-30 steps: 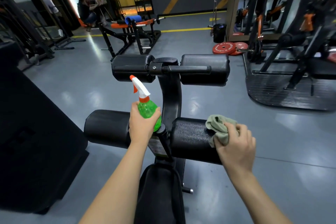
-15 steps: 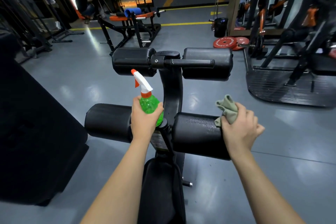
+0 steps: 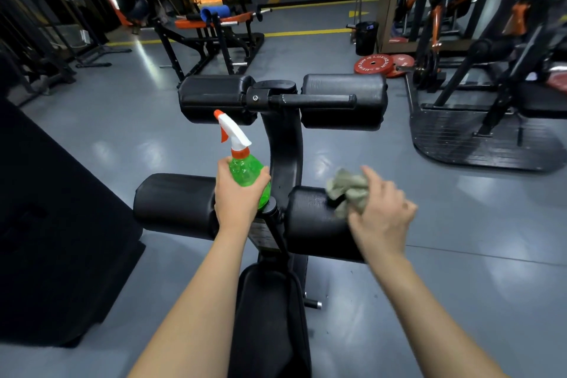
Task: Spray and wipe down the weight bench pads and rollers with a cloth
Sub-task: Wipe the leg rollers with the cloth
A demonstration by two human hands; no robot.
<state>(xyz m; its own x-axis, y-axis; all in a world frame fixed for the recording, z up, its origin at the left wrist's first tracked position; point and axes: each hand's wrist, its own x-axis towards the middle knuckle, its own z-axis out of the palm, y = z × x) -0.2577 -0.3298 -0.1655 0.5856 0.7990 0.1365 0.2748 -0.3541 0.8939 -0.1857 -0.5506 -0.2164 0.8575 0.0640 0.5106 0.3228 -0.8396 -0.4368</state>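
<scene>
At the 9 o'clock edge of the view, a large black padded block stands on the grey floor. At 3 o'clock of the block lies the near left roller, a black cylinder mounted crosswise on the bench frame. The left hand is positioned at the inner end of this roller. Its fingers and thumb are wrapped round the body of the green spray bottle, which is held upright. The white trigger head with its orange nozzle points toward 11 o'clock, in the direction of the far left roller.

The black centre post rises at 3 o'clock of the bottle and carries the far roller pair at its 12 o'clock end. The seat pad extends from the post base toward 6 o'clock, between the two forearms.

At 3 o'clock of the post sits the near right roller. The grey-green cloth is bunched on top of this roller and touches it. The right hand grips the cloth from the 4 o'clock side, with the thumb raised over the bunch. The hand is motion-blurred, so individual finger positions cannot be read.

The far right roller lies at 12 o'clock of the cloth. Beyond it, at 1 o'clock, red weight plates lie on the floor near a black bin. A black ribbed platform occupies the 3 o'clock area of the view.
</scene>
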